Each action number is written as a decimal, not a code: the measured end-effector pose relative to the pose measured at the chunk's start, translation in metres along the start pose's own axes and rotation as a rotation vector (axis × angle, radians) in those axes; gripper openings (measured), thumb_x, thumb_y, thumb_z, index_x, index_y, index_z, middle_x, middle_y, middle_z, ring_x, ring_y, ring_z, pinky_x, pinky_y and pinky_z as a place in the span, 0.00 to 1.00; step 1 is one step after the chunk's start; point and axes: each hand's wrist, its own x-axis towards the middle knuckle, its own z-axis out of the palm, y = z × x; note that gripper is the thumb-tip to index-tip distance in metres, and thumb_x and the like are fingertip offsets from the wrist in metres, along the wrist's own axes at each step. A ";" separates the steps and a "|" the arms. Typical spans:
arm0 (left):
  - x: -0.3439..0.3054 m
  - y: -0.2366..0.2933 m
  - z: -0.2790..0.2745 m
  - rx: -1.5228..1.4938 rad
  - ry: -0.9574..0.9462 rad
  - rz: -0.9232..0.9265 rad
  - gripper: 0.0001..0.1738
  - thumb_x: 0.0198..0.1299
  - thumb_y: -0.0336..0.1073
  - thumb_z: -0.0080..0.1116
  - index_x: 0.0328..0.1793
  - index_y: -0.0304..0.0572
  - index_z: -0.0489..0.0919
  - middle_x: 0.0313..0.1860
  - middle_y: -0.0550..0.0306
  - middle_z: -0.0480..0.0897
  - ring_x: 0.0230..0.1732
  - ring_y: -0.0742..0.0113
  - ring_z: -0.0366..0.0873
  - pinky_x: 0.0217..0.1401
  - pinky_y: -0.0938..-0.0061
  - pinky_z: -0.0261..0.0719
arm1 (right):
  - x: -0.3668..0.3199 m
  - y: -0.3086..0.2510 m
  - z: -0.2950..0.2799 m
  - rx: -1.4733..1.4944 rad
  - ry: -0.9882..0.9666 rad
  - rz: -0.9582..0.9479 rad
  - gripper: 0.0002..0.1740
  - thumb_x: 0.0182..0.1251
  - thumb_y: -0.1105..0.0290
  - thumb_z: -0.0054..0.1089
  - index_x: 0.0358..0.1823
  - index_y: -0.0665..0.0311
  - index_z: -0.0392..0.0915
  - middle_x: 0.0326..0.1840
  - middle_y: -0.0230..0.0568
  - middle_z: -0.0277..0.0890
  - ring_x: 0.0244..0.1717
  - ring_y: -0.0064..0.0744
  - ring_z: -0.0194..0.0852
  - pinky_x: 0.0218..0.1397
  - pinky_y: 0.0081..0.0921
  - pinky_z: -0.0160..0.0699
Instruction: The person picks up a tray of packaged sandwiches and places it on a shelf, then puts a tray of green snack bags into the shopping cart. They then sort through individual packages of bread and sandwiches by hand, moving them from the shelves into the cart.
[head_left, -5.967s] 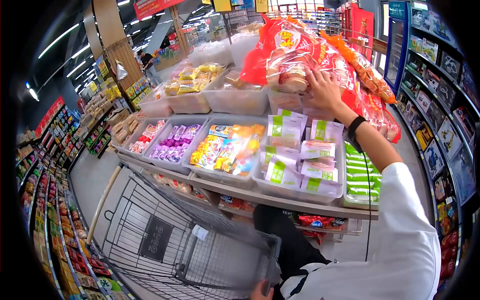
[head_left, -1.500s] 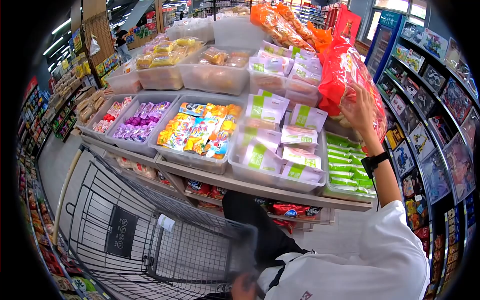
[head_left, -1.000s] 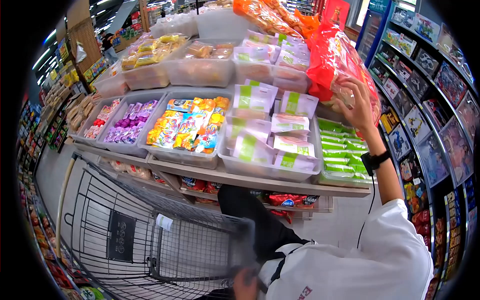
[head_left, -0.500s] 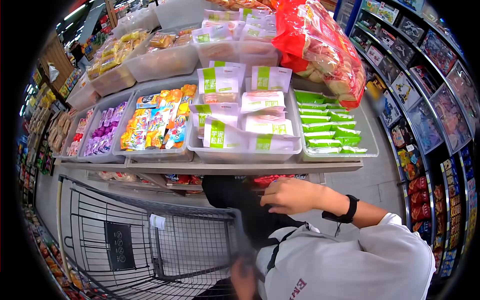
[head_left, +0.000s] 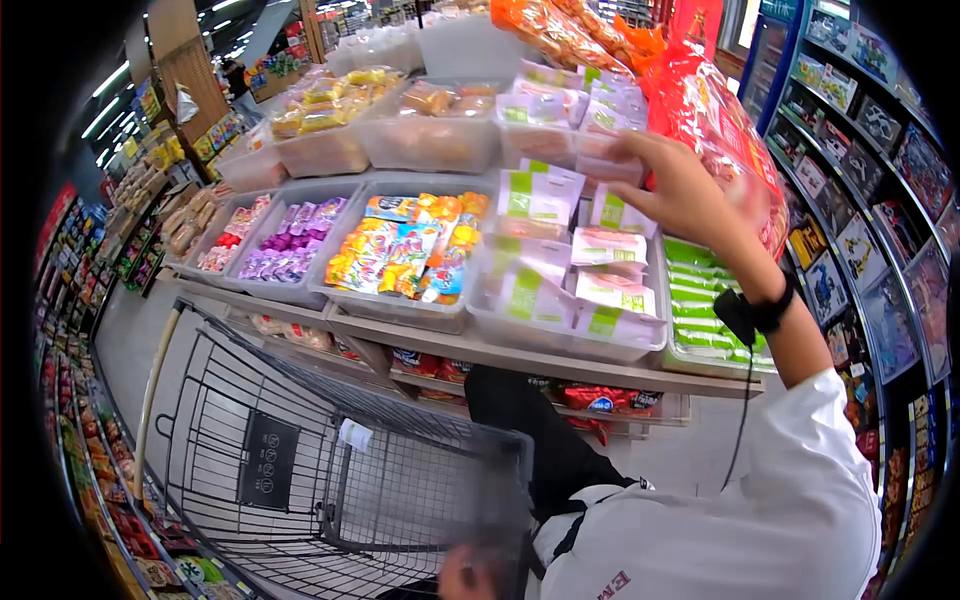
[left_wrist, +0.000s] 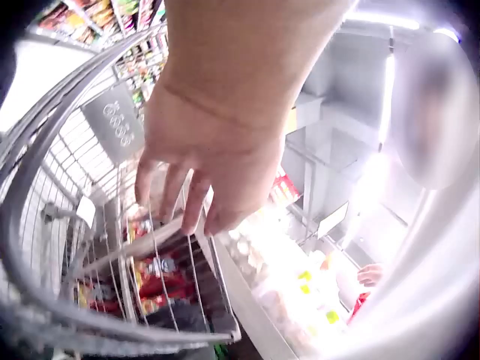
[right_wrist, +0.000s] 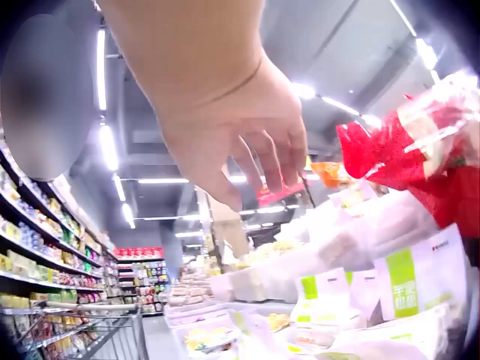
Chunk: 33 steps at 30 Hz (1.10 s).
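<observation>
The right hand (head_left: 668,185) is above the front bin (head_left: 560,335) of white-and-green packets (head_left: 530,292), its fingers loosely bent, the thumb apart and nothing between them; whether any fingertip touches a packet, one cannot tell. These packets, nearest to this hand, sit at the front edge of the display stand (head_left: 600,372), toward its right corner. Several are upright with the printed side outward, probably so that the label can be read from the aisle. The left hand (head_left: 470,572) is low beside the near end of the shopping cart (head_left: 267,460); its fingers hang relaxed and grip nothing visible, though contact with the rim is not certain. Each bin seems to keep one kind of goods separate: in the right front corner lie green packets (head_left: 700,310) in rows, while to the left come orange pouches (head_left: 400,250), then purple sweets (head_left: 290,240). Toward the rear, raised bins hold yellow-wrapped goods (head_left: 345,100) and more of the white-and-green packets. A big red bag (head_left: 730,160) occupies the right edge, behind the green packets, perhaps because it is too bulky for a bin.
</observation>
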 end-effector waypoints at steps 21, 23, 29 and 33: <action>0.048 -0.083 -0.072 0.611 0.756 -0.154 0.12 0.57 0.20 0.53 0.46 0.38 0.79 0.80 0.40 0.57 0.82 0.35 0.42 0.79 0.45 0.50 | 0.101 0.122 0.129 -0.386 0.196 0.143 0.13 0.51 0.66 0.65 0.38 0.58 0.75 0.34 0.46 0.81 0.40 0.54 0.81 0.40 0.48 0.76; 0.049 -0.076 -0.073 0.589 0.750 -0.185 0.11 0.56 0.20 0.54 0.44 0.38 0.79 0.80 0.41 0.58 0.83 0.35 0.42 0.79 0.45 0.50 | 0.106 0.108 0.120 -0.396 0.227 0.115 0.14 0.52 0.66 0.67 0.38 0.59 0.75 0.33 0.46 0.81 0.40 0.54 0.81 0.40 0.48 0.76; 0.049 -0.078 -0.073 0.598 0.727 -0.174 0.11 0.54 0.19 0.53 0.42 0.39 0.78 0.78 0.40 0.60 0.83 0.35 0.42 0.79 0.44 0.50 | 0.117 0.102 0.107 -0.368 0.232 0.186 0.14 0.51 0.66 0.69 0.36 0.60 0.75 0.31 0.45 0.81 0.38 0.53 0.81 0.39 0.48 0.75; 0.047 -0.082 -0.071 0.602 0.724 -0.141 0.12 0.52 0.17 0.54 0.42 0.38 0.78 0.76 0.37 0.61 0.83 0.35 0.40 0.78 0.43 0.49 | 0.121 0.089 0.089 -0.356 0.217 0.174 0.13 0.50 0.66 0.70 0.33 0.60 0.76 0.31 0.44 0.82 0.37 0.53 0.81 0.37 0.47 0.75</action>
